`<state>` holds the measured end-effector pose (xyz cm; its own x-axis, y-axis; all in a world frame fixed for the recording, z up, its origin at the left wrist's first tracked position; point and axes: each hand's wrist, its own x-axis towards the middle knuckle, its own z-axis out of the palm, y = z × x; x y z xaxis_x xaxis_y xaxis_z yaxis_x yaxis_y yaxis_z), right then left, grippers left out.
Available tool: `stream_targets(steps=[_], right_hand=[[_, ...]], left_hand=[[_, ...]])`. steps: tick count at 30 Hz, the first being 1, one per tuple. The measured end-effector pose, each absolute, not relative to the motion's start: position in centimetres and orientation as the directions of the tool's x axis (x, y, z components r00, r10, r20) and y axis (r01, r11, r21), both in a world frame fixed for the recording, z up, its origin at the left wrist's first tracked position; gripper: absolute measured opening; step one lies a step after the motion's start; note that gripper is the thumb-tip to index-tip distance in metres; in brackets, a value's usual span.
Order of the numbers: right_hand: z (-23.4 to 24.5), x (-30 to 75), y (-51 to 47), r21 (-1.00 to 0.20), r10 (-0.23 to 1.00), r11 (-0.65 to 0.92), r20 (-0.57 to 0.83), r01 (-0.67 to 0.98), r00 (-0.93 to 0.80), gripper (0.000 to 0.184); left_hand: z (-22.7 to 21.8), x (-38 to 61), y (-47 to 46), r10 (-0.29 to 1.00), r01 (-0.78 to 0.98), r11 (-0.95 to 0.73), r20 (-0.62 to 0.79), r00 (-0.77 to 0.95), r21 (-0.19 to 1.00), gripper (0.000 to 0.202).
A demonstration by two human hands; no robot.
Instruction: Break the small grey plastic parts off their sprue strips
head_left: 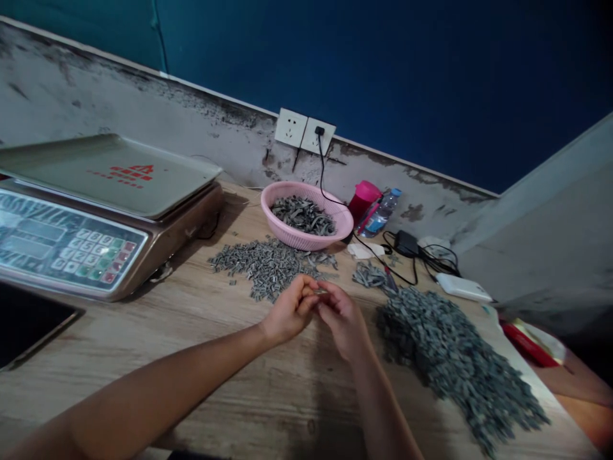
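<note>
My left hand (288, 312) and my right hand (343, 319) meet above the table, fingertips pinched together. Between them is a small pale strip (320, 292), mostly covered by my fingers; its exact kind is too small to tell. Just beyond my left hand spreads a pile of small grey pieces (261, 265). A pink plastic basket (306, 241) behind it holds longer grey strips (304, 214). A small bunch of grey strips (370, 275) lies beyond my right hand, and a large heap of grey-green pieces (454, 351) lies to its right.
A weighing scale (110, 211) stands at the left, a dark flat panel (29, 326) before it. Behind are a red cup (364, 201), a water bottle (380, 214), a black adapter (406, 243) with cables, and a white box (463, 287). A plugged cord hangs from the wall socket (318, 134).
</note>
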<state>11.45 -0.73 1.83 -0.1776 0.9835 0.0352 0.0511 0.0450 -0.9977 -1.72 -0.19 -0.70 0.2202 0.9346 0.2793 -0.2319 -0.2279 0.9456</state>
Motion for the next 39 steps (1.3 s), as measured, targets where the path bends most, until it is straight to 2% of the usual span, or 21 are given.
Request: stream_targets(steps=[6,9,11,13,14,16,17,19,24,30,32,34,35,37,39], right_hand=[[1.1,10.9,-0.9,-0.978,0.982,0.145,0.124,0.147,-0.146,0.036],[1.2,11.9,-0.2,-0.95,0.979,0.201,0.204,0.238,-0.012,0.033],[1.8,14.0,1.4,-0.903,0.955,0.191,0.261,0.384,0.141,0.03],[2.7,17.3,3.8,-0.78,0.898,0.089,0.333,0.62,0.289,0.028],[3.1,19.1,5.1,-0.663,0.875,0.004,0.365,0.749,0.318,0.028],[3.7,22.4,7.8,-0.337,0.885,-0.172,0.36,0.926,0.295,0.028],[3.8,23.7,8.9,-0.274,0.89,-0.208,0.345,0.939,0.298,0.026],[3.5,25.5,10.7,-0.194,0.9,-0.247,0.317,0.95,0.298,0.023],[1.8,26.6,12.4,-0.122,0.904,-0.315,0.262,0.941,0.337,0.022],[2.4,27.0,12.9,-0.118,0.897,-0.358,0.233,0.926,0.376,0.019],[3.5,26.5,12.2,-0.133,0.88,-0.369,0.27,0.92,0.392,0.025],[4.7,25.2,10.2,-0.209,0.849,-0.335,0.356,0.919,0.39,0.033],[5.2,24.2,8.7,-0.296,0.826,-0.268,0.418,0.917,0.377,0.034],[5.7,21.4,4.6,-0.493,0.821,0.005,0.499,0.87,0.278,0.034],[5.4,18.1,0.0,-0.603,0.876,0.3,0.48,0.739,0.036,0.032]], left_hand=[[-0.6,-1.9,-0.3,0.937,-0.218,-0.215,0.264,0.231,0.952,0.016],[-0.6,-1.9,-0.3,0.95,-0.16,-0.229,0.256,0.18,0.96,0.014],[-0.5,-1.8,-0.4,0.964,-0.148,-0.215,0.235,0.128,0.965,0.015],[-0.4,-1.6,-0.3,0.978,-0.182,-0.179,0.195,0.074,0.967,0.017],[-0.4,-1.5,-0.3,0.986,-0.216,-0.143,0.158,0.052,0.966,0.019],[-0.3,-1.3,-0.2,0.998,-0.301,-0.044,0.057,0.034,0.953,0.023],[-0.2,-1.1,-0.1,0.999,-0.344,0.005,0.007,0.032,0.939,0.026],[-0.2,-0.9,0.1,0.997,-0.416,0.077,-0.069,0.035,0.906,0.03],[-0.3,-0.9,0.7,0.988,-0.519,0.15,-0.142,0.056,0.842,0.033],[-0.3,-1.2,1.0,0.989,-0.556,0.149,-0.132,0.07,0.818,0.033],[-0.3,-1.3,1.0,0.989,-0.586,0.149,-0.13,0.075,0.796,0.032],[-0.2,-1.3,1.1,0.988,-0.638,0.152,-0.127,0.085,0.755,0.032],[-0.2,-1.3,1.1,0.987,-0.668,0.16,-0.133,0.091,0.727,0.033],[-0.1,-1.3,1.0,0.982,-0.717,0.182,-0.158,0.101,0.673,0.036],[0.1,-1.3,0.9,0.977,-0.737,0.201,-0.184,0.106,0.645,0.038]])
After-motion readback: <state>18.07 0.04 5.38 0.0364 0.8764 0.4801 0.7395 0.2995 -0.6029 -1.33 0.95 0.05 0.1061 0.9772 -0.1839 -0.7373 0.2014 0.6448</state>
